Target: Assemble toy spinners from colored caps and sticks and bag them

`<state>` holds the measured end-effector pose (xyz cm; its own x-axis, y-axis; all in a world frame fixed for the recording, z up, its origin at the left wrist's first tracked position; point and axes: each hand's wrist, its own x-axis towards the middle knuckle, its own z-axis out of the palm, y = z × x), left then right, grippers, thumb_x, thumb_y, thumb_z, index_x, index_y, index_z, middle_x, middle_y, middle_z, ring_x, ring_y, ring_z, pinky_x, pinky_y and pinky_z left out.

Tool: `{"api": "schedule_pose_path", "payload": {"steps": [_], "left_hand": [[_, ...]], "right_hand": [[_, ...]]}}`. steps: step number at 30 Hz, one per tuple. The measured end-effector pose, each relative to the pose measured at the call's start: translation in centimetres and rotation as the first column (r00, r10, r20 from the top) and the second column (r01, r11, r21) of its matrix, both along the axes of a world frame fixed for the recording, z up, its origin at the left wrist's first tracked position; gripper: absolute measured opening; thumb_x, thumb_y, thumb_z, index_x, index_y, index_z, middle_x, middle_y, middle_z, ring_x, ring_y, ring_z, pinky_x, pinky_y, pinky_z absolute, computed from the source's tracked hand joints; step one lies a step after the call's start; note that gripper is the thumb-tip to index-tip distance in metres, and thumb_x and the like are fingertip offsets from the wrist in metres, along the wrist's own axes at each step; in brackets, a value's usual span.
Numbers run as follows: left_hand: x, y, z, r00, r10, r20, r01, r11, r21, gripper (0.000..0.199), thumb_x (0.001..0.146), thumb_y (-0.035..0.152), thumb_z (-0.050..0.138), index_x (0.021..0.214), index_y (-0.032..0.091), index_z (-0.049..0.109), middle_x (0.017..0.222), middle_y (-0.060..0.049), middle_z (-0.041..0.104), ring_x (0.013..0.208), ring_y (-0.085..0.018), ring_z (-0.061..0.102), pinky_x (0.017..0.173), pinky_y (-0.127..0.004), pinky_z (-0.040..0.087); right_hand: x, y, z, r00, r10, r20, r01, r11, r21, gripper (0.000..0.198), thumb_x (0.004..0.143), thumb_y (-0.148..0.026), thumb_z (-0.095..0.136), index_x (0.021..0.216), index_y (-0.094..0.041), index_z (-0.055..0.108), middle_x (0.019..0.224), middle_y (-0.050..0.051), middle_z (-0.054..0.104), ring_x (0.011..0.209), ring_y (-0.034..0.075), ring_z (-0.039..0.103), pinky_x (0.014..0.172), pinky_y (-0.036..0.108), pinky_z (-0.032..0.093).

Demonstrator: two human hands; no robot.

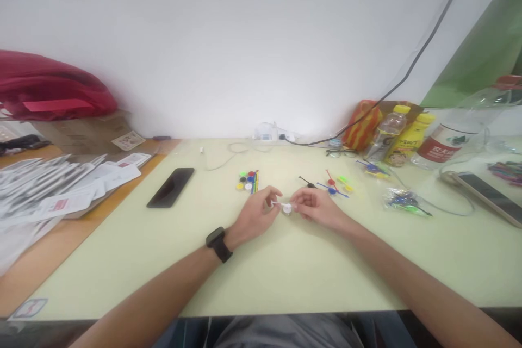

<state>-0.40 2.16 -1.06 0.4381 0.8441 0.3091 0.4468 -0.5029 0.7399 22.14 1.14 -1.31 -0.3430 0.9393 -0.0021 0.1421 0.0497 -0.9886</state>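
Observation:
Between my two hands is a small white arrow spinner with a round base (286, 209). My left hand (261, 211), with a dark watch on its wrist, pinches one end of its thin pointer. At the other end, my right hand (314, 205) closes finger and thumb on it; the exact contact is too small to make out. Just beyond my right hand lie a black spinner (310, 184), a red spinner (330, 181), a blue spinner (332, 191) and a yellow-green one (345, 182). Several coloured discs (245, 180) sit past my left hand, beside a row of coloured pointers (255, 180).
A black phone (170, 188) lies at left, near piled white packets (61, 185). To the right are bagged spinners (405, 201), another phone (491, 194), a yellow bottle (410, 140) and a large clear bottle (446, 141). A cable (391, 89) runs down the wall.

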Motion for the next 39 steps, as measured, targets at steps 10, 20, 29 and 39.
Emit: {"api": "schedule_pose_path", "payload": {"steps": [10, 20, 29, 39], "left_hand": [[0.1, 0.2, -0.3, 0.999, 0.013, -0.047, -0.015, 0.999, -0.051, 0.015, 0.095, 0.028, 0.053, 0.105, 0.022, 0.063, 0.080, 0.001, 0.065, 0.073, -0.016, 0.058, 0.066, -0.029, 0.042], [1.0, 0.8, -1.1, 0.999, 0.018, 0.047, -0.013, 0.993, -0.114, 0.019, 0.089, 0.036, 0.065, 0.102, 0.022, 0.067, 0.096, -0.005, 0.072, 0.093, -0.022, 0.068, 0.081, -0.034, 0.053], [1.4, 1.6, -1.5, 0.994, 0.111, 0.007, -0.109, 0.985, -0.132, 0.034, 0.078, 0.036, 0.076, 0.108, 0.025, 0.066, 0.099, -0.003, 0.074, 0.094, -0.022, 0.069, 0.084, -0.036, 0.052], [0.7, 1.3, -0.8, 0.983, 0.136, 0.124, -0.112, 0.977, -0.179, 0.021, 0.095, 0.037, 0.055, 0.104, 0.022, 0.067, 0.100, -0.003, 0.070, 0.080, -0.018, 0.061, 0.070, -0.030, 0.048]], "right_hand": [[-0.5, 0.4, -0.7, 0.999, -0.044, 0.022, 0.045, 0.998, -0.037, 0.035, 0.074, -0.043, 0.083, 0.089, -0.016, 0.065, 0.066, -0.003, 0.061, 0.054, 0.009, 0.052, 0.048, 0.022, 0.034], [-0.7, 0.6, -0.7, 0.999, -0.028, 0.037, 0.029, 0.999, -0.028, 0.035, 0.072, -0.043, 0.083, 0.088, -0.016, 0.067, 0.064, -0.004, 0.059, 0.054, 0.009, 0.049, 0.051, 0.023, 0.034], [-0.8, 1.0, -0.6, 0.994, -0.028, 0.109, 0.034, 0.998, -0.049, 0.021, 0.074, -0.029, 0.077, 0.089, -0.017, 0.067, 0.062, -0.004, 0.059, 0.054, 0.010, 0.050, 0.051, 0.023, 0.037], [0.3, -0.2, 0.3, 0.908, -0.167, 0.384, 0.035, 0.944, 0.327, 0.020, 0.090, -0.038, 0.063, 0.095, -0.020, 0.069, 0.085, 0.003, 0.069, 0.071, 0.016, 0.061, 0.061, 0.028, 0.045]]}}
